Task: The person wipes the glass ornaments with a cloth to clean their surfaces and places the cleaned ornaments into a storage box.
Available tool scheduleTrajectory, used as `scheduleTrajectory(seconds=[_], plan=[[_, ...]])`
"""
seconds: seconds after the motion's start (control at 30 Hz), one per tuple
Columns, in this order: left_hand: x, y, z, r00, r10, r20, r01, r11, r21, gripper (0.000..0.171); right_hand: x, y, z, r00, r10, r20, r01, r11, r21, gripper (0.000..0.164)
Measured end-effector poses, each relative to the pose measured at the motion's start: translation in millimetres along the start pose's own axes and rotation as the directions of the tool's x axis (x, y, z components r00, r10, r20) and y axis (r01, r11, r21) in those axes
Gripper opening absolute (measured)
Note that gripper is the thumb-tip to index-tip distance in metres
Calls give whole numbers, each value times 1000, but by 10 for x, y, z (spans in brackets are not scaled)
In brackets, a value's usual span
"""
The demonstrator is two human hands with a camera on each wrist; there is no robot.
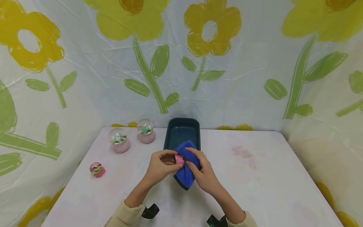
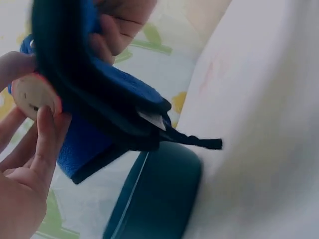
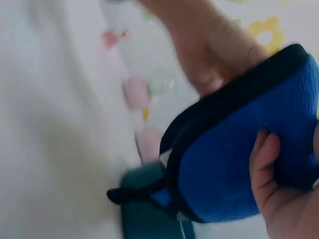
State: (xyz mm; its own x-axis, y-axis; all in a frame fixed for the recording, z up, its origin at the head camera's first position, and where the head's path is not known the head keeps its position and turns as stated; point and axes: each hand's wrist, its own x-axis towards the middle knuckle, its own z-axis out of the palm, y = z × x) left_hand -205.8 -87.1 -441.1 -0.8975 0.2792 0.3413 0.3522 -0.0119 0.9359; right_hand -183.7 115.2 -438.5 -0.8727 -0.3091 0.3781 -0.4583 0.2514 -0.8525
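My left hand (image 1: 161, 165) pinches the pink base of a small snow globe (image 1: 179, 159) between thumb and fingers. Its round pale underside faces the left wrist camera, while its dome is hidden in the cloth. With my right hand (image 1: 206, 176) I grip a blue cloth (image 1: 185, 178) with black edging, folded around the globe. A black loop (image 2: 197, 142) hangs from the cloth's edge. Both hands are close together above the table, just in front of a dark teal tray (image 1: 181, 134).
Two larger snow globes with pink bases, one nearer (image 1: 120, 143) and one farther (image 1: 146, 132), stand left of the tray. A smaller pink globe (image 1: 97, 170) sits near the left edge of the white table (image 1: 255, 183). A flower-print sheet (image 1: 241, 78) hangs behind and at the sides.
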Motion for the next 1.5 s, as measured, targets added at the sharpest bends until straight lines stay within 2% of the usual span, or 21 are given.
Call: scheduleTrajectory(seconds=[0.07, 0.13, 0.23, 0.3, 0.37, 0.47, 0.57, 0.67, 0.73, 0.77, 0.83, 0.87, 0.93, 1.0, 1.07, 1.17, 1.23, 1.3, 1.33, 1.4, 1.5], plan=[[3, -82, -38, 1000, -21, 14, 22, 997, -81, 32, -13, 4, -2, 995, -93, 35, 96, 988, -121, 47], [-1, -129, -69, 997, -72, 42, 78, 981, -179, 30, -27, 16, 2, 982, -175, 76, 188, 952, -241, 51], [-13, -177, -98, 977, -187, 106, 211, 929, -304, 32, -55, 41, 23, 964, -243, 111, 266, 909, -322, 53], [-23, -201, -99, 958, -252, 140, 285, 895, -342, 34, -72, 67, 45, 964, -248, 98, 267, 907, -325, 52], [-29, -218, -90, 950, -272, 152, 310, 883, -353, 35, -79, 88, 67, 974, -216, 68, 226, 937, -266, 50], [-23, -253, -67, 962, -244, 123, 271, 903, -334, 35, -63, 103, 82, 991, -132, 14, 132, 982, -133, 48], [7, -272, -43, 988, -118, 96, 141, 947, -290, 35, -26, 68, 58, 999, 32, -11, -31, 998, 55, 45], [48, -295, -23, 993, 89, 71, -75, 981, -178, 36, 1, 20, 35, 973, 231, 0, -224, 941, 255, 43], [58, -316, -10, 974, 221, 58, -215, 973, -88, 37, -3, -6, 44, 950, 312, -1, -294, 899, 324, 42], [56, -329, -2, 961, 271, 47, -269, 962, -48, 37, -10, -8, 56, 948, 318, -8, -298, 897, 325, 43], [37, -349, 19, 950, 310, 35, -310, 951, -17, 37, -40, -4, 83, 963, 268, -36, -251, 934, 253, 42], [25, -358, 32, 954, 297, 32, -296, 955, -34, 37, -58, 2, 96, 975, 217, -57, -205, 964, 169, 43], [13, -355, 64, 975, 219, 29, -215, 971, -105, 35, -87, 11, 103, 992, 85, -91, -88, 996, -30, 44], [15, -343, 94, 996, 70, 54, -56, 971, -232, 30, -97, 18, 80, 993, -59, -100, 31, 965, -259, 48], [3, -337, 113, 989, -95, 113, 132, 910, -393, 22, -96, 24, 54, 982, -176, -74, 124, 882, -454, 52], [-8, -316, 137, 938, -246, 244, 345, 737, -582, 12, -72, 0, -10, 958, -287, -8, 215, 733, -646, 53], [-13, -301, 150, 914, -263, 309, 405, 645, -648, 9, -55, -30, -44, 950, -312, 17, 231, 665, -710, 54], [-15, -288, 160, 912, -259, 318, 409, 616, -673, 11, -39, -63, -54, 952, -305, 12, 218, 651, -727, 53], [-9, -280, 170, 919, -257, 300, 395, 624, -674, 14, -32, -67, -53, 955, -297, -2, 205, 664, -719, 53], [-1, -272, 180, 937, -249, 245, 350, 674, -650, 20, -22, -61, -34, 963, -264, -45, 167, 722, -672, 51], [-8, -239, 173, 967, -218, 134, 256, 809, -529, 25, -14, -26, 14, 979, -169, -110, 89, 851, -518, 48]])
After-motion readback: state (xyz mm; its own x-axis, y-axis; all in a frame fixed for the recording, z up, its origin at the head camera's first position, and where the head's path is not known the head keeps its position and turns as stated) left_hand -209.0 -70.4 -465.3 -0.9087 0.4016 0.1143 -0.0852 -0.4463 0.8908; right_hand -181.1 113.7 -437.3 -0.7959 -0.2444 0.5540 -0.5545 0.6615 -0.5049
